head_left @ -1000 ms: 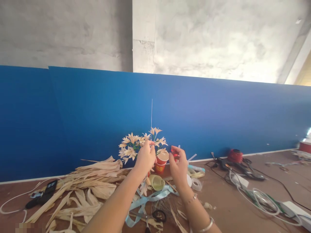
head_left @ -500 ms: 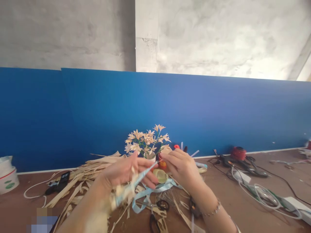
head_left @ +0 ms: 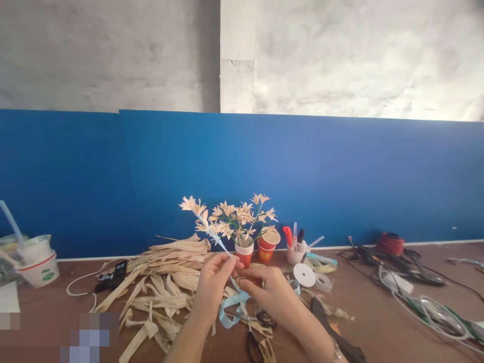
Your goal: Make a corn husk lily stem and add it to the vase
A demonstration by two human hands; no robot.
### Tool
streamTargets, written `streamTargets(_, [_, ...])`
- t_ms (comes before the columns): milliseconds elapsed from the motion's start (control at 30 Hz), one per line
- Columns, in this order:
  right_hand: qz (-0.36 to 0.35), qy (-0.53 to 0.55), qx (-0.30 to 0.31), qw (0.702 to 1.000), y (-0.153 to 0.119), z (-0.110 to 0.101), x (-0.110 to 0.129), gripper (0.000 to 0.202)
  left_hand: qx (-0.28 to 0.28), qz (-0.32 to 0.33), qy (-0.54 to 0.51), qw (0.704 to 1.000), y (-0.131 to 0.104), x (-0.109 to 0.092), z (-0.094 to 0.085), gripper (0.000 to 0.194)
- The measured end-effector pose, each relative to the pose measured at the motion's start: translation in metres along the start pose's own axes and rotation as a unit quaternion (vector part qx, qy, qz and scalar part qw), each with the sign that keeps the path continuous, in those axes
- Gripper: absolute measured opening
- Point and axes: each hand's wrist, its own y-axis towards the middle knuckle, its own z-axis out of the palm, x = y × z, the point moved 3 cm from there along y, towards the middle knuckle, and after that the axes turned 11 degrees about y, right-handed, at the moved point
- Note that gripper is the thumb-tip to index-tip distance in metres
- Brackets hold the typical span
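My left hand (head_left: 216, 277) pinches an artificial flower stem (head_left: 221, 243) wrapped in light blue, tilted up to the left with cream flowers (head_left: 193, 205) at its top. My right hand (head_left: 269, 286) is beside the left at the stem's lower end, fingers curled together; what lies between them is hidden. Below the hands, a light blue ribbon (head_left: 226, 316) loops on the table. Close under the right wrist lie black-handled scissors (head_left: 254, 347). Behind the hands, a bunch of similar cream flowers (head_left: 242, 216) stands in a paper cup (head_left: 244, 254).
Dry husk strips (head_left: 166, 285) spread across the left side. Another red cup (head_left: 266, 254), a cup of tools (head_left: 297, 252) and a white spool (head_left: 304, 275) stand at right. Cables (head_left: 427, 307) lie far right, a white tub (head_left: 40, 272) far left. A blue panel (head_left: 283, 171) closes the back.
The flower stem has swung from low left, flowers near my left forearm, to flowers pointing up. My left hand went from spread fingers to a pinch. The view has turned slightly left.
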Motion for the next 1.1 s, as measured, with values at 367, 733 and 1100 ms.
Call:
streamTargets(367, [0.161,0.353,-0.127,0.913,0.012,0.011,-0.020,0.035,0.242,-0.109,-0.013,0.964,-0.006,0.026,0.014,0.033])
streamTargets(733, [0.157,0.293,-0.048,0.942,0.014,0.016,-0.009,0.030,0.004,-0.059,-0.021,0.998,-0.002,-0.002,-0.008,0.020])
streamTargets(1100, [0.133,0.333,-0.116,0.926,0.009,0.022,-0.001,0.033,-0.015,-0.042,-0.024,0.999,-0.009,-0.011,-0.001,0.018])
